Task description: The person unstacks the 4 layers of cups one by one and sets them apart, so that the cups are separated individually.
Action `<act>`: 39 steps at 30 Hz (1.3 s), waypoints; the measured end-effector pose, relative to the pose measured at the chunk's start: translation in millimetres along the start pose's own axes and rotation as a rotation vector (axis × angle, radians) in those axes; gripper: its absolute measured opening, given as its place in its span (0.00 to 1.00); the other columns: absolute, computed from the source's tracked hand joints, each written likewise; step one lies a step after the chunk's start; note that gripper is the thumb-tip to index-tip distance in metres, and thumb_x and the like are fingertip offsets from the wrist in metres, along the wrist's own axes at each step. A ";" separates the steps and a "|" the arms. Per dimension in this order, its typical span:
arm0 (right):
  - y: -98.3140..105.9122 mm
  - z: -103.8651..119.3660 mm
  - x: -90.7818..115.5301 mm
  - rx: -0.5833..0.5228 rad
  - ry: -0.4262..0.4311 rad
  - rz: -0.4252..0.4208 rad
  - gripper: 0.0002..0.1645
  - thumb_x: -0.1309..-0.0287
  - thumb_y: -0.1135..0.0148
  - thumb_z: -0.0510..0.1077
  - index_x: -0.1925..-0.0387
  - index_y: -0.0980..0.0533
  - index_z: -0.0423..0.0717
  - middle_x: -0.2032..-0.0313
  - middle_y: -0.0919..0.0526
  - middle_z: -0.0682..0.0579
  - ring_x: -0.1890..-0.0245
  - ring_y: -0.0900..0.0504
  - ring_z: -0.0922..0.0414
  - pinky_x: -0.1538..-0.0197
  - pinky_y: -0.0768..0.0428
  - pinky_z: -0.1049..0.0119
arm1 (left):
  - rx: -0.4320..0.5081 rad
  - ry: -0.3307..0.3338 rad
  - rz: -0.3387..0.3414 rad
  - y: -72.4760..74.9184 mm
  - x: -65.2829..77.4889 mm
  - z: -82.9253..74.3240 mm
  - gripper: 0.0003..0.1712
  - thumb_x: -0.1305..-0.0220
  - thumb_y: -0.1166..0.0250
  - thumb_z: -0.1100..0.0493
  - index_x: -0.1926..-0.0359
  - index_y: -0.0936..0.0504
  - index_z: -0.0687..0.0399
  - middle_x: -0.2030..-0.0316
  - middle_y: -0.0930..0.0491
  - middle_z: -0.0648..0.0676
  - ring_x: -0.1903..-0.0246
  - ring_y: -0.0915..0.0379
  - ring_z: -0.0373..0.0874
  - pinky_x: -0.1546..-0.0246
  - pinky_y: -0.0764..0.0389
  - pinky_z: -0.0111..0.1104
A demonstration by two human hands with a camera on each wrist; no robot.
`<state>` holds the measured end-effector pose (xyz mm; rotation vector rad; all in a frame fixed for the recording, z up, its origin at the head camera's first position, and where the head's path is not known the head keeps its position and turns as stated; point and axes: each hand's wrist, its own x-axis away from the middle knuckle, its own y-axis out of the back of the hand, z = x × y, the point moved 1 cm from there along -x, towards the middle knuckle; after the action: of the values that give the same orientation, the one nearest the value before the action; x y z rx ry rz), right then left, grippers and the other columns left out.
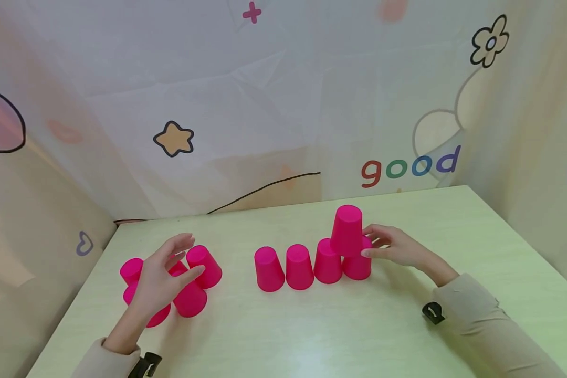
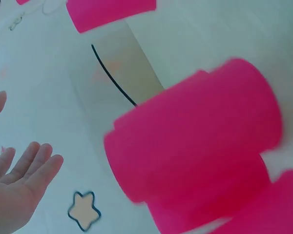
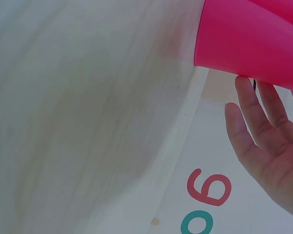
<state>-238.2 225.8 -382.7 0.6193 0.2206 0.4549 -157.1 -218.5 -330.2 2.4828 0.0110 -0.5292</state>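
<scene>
Our relaxed left hand (image 1: pixel 163 275) half-hides pink cups (image 1: pixel 190 303); our loose-fingered right hand (image 1: pixel 398 245) flanks a cup row (image 1: pixel 300 269), printed backdrop (image 1: pixel 283 121) behind.

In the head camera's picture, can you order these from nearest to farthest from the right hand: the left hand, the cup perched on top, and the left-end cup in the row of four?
1. Top cup: just left of the right hand.
2. Left-end cup: farther left, on the table.
3. Left hand: farthest left, by other cups.
</scene>
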 end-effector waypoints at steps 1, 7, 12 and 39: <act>-0.3 -0.2 -0.1 -0.002 -0.003 0.000 0.25 0.48 0.35 0.47 0.51 0.30 0.41 0.55 0.25 0.45 0.55 0.25 0.48 0.55 0.22 0.59 | 0.006 -0.014 0.002 -2.7 -2.1 -1.6 0.34 0.50 0.32 0.67 0.41 0.34 0.59 0.48 0.28 0.57 0.48 0.32 0.52 0.54 0.29 0.20; -1.6 -0.4 -0.3 -0.011 -0.001 0.002 0.25 0.48 0.35 0.47 0.51 0.30 0.40 0.55 0.25 0.44 0.55 0.25 0.48 0.56 0.22 0.58 | 0.003 -0.094 0.042 -22.6 -12.2 -13.1 0.37 0.52 0.31 0.68 0.40 0.35 0.56 0.47 0.28 0.56 0.48 0.31 0.50 0.50 0.28 0.42; -2.7 -0.6 -2.9 -0.011 -0.005 0.004 0.24 0.49 0.35 0.46 0.52 0.30 0.41 0.55 0.25 0.45 0.55 0.25 0.48 0.55 0.22 0.58 | 0.062 -0.177 0.081 -37.0 -20.9 -23.2 0.37 0.54 0.30 0.70 0.41 0.35 0.58 0.48 0.28 0.57 0.48 0.31 0.52 0.50 0.28 0.42; -2.0 -2.1 -0.4 -0.009 -0.027 -0.005 0.24 0.49 0.35 0.47 0.52 0.30 0.42 0.55 0.25 0.45 0.56 0.25 0.48 0.57 0.21 0.59 | 0.198 -0.251 0.247 -120.0 -58.7 -59.6 0.39 0.52 0.30 0.66 0.39 0.37 0.57 0.47 0.28 0.56 0.47 0.32 0.49 0.50 0.27 0.38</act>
<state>-238.6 225.2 -385.5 0.6152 0.1945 0.4424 -204.2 -80.1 -330.2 2.5387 -0.4611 -0.7605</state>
